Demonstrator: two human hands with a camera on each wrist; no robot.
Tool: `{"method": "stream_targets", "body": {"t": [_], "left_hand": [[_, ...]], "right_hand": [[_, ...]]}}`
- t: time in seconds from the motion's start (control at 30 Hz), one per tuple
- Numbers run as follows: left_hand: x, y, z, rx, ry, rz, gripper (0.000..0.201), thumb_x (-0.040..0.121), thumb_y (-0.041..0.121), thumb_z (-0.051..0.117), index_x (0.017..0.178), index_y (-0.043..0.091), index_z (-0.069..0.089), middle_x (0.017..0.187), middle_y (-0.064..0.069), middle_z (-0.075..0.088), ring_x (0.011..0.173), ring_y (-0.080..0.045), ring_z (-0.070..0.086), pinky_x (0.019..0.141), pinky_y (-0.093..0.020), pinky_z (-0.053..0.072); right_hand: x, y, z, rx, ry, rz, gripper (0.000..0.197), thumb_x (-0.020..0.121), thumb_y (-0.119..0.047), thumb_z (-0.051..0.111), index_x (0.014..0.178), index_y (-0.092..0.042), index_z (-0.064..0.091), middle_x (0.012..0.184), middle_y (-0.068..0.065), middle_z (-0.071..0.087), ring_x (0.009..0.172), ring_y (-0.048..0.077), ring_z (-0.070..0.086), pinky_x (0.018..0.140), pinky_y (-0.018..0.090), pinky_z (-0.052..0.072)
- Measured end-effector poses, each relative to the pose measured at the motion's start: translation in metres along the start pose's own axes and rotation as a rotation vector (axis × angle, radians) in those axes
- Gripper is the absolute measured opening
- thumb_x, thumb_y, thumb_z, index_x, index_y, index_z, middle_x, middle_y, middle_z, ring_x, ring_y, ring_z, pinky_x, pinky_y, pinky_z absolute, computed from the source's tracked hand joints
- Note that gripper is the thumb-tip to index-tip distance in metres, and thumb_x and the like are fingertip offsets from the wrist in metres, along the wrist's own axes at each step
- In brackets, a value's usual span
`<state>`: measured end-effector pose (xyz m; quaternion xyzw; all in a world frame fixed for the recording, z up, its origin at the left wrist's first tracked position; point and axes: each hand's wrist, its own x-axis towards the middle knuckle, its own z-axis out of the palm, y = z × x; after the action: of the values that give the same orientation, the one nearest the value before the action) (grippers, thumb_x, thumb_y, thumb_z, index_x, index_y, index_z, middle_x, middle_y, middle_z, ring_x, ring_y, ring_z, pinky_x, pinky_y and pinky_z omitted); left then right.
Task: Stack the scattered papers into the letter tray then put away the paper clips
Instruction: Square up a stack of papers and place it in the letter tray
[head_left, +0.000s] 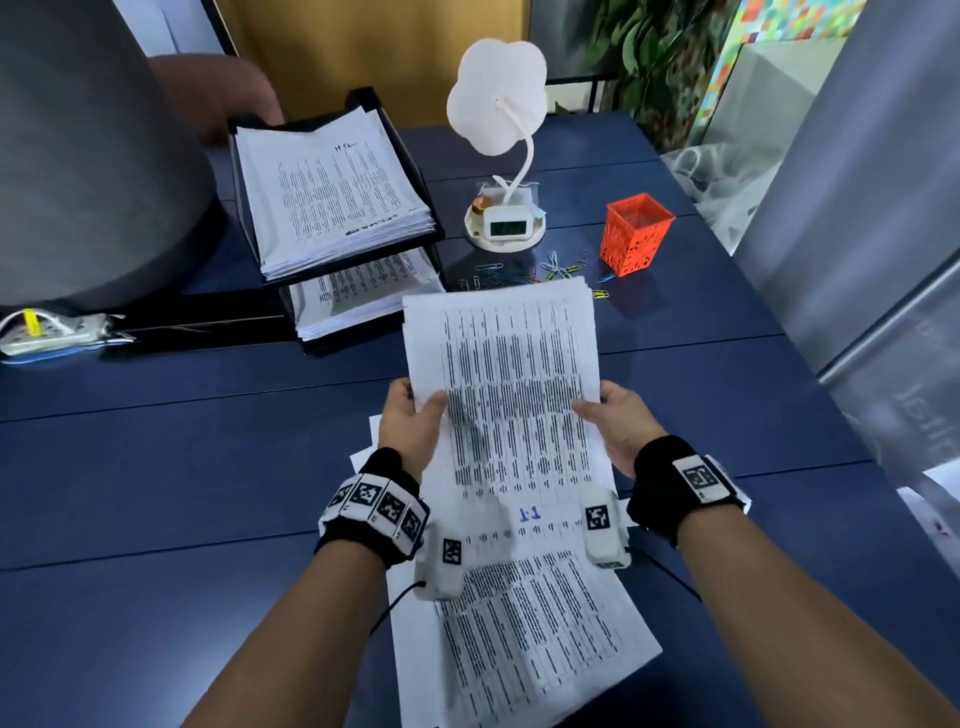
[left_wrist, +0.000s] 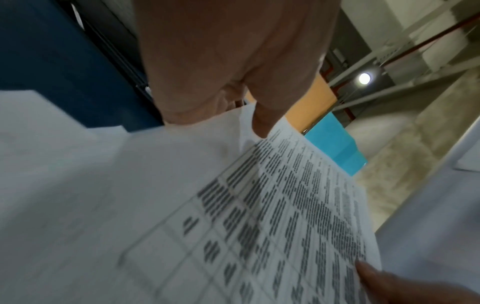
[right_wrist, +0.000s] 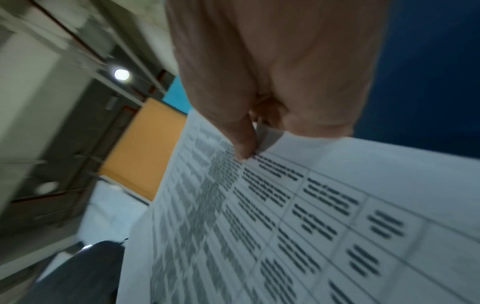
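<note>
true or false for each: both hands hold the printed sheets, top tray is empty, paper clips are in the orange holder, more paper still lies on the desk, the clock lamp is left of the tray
1. Both hands hold the printed sheets. True: left hand and right hand grip opposite edges.
2. The top tray is empty. False: it holds a thick paper stack.
3. The paper clips are in the orange holder. False: they lie scattered on the desk beside it.
4. More paper lies on the desk. True.
5. The clock lamp is left of the tray. False: right of it.
</note>
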<state>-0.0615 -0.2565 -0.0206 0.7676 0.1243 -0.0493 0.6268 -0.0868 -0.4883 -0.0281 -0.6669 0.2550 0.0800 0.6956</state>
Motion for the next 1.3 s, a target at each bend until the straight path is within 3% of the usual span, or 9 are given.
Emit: {"method": "stream_targets", "body": {"t": [0.17,0.33,0.47,0.63,0.77,0.87,0.97,1.2,1.3], "left_hand": [[0.005,0.039,-0.011,-0.024,0.093,0.110,0.029,0.094,0.015,0.056,0.119,0.000,0.053,0.109,-0.014,0.066,0.101,-0.026,0.063,0.088,-0.030,0.050],[-0.001,0.068,-0.019,-0.138,0.179,0.298,0.014,0.097,0.010,0.051,0.095,0.024,0.047,0.090,0.021,0.054,0.071,0.025,0.052,0.066,0.001,0.040],[0.001,0.057,-0.025,-0.146,0.159,0.283,0.032,0.094,0.017,0.058,0.121,0.003,0.047,0.113,-0.001,0.062,0.101,-0.001,0.060,0.083,-0.019,0.047],[0.010,0.043,-0.025,-0.255,0.029,0.184,0.033,0.090,0.006,0.061,0.118,0.017,0.048,0.101,0.006,0.063,0.090,-0.003,0.060,0.075,-0.016,0.046],[0.013,0.042,-0.016,-0.268,0.039,0.146,0.027,0.091,0.008,0.059,0.117,0.011,0.054,0.093,0.007,0.063,0.083,-0.002,0.059,0.071,-0.014,0.045],[0.016,0.043,-0.015,-0.266,0.096,0.121,0.023,0.093,0.012,0.058,0.116,0.010,0.056,0.090,0.010,0.063,0.079,0.002,0.058,0.060,-0.005,0.044],[0.020,0.044,-0.020,-0.221,0.103,0.122,0.019,0.094,0.016,0.058,0.112,0.011,0.060,0.092,0.009,0.064,0.085,-0.001,0.059,0.071,-0.012,0.046],[0.030,0.058,-0.041,-0.244,0.172,0.175,0.015,0.093,0.013,0.059,0.081,0.021,0.062,0.096,0.001,0.064,0.090,-0.013,0.060,0.080,-0.023,0.047],[0.035,0.056,-0.050,-0.249,0.175,0.120,0.010,0.093,0.015,0.060,0.101,0.012,0.064,0.099,0.001,0.065,0.092,-0.011,0.061,0.079,-0.019,0.046]], "right_hand": [[-0.011,-0.051,0.030,0.002,0.060,-0.302,0.017,0.094,-0.002,0.050,0.108,-0.010,0.057,0.109,0.005,0.065,0.100,0.018,0.060,0.094,0.034,0.046],[-0.024,-0.088,0.052,0.066,0.091,-0.528,0.026,0.092,0.003,0.052,0.090,-0.023,0.053,0.091,-0.005,0.064,0.081,0.003,0.059,0.080,0.020,0.047],[-0.025,-0.083,0.057,0.094,0.100,-0.496,0.037,0.085,0.013,0.055,0.091,-0.023,0.054,0.091,-0.004,0.066,0.080,0.006,0.064,0.080,0.024,0.052],[-0.020,-0.072,0.058,0.092,0.101,-0.413,0.037,0.083,0.017,0.049,0.109,-0.010,0.052,0.093,0.002,0.067,0.081,0.015,0.064,0.081,0.034,0.052],[-0.014,-0.066,0.064,0.089,0.086,-0.373,0.038,0.081,0.008,0.047,0.110,-0.016,0.053,0.107,0.032,0.061,0.094,0.057,0.054,0.080,0.067,0.046],[-0.012,-0.064,0.065,0.012,0.112,-0.348,0.041,0.084,0.010,0.043,0.121,-0.008,0.050,0.113,0.023,0.063,0.104,0.045,0.058,0.087,0.053,0.050],[-0.011,-0.060,0.061,-0.131,0.158,-0.342,0.033,0.088,0.004,0.046,0.119,-0.009,0.051,0.103,0.007,0.063,0.095,0.025,0.060,0.087,0.040,0.050],[-0.004,-0.043,0.061,-0.209,0.033,-0.215,0.009,0.090,-0.007,0.058,0.098,-0.010,0.061,0.102,0.015,0.068,0.094,0.030,0.062,0.091,0.043,0.049],[-0.001,-0.033,0.064,-0.228,-0.039,-0.077,0.007,0.095,-0.013,0.054,0.101,-0.013,0.057,0.102,0.006,0.059,0.097,0.020,0.054,0.085,0.041,0.053]]}}
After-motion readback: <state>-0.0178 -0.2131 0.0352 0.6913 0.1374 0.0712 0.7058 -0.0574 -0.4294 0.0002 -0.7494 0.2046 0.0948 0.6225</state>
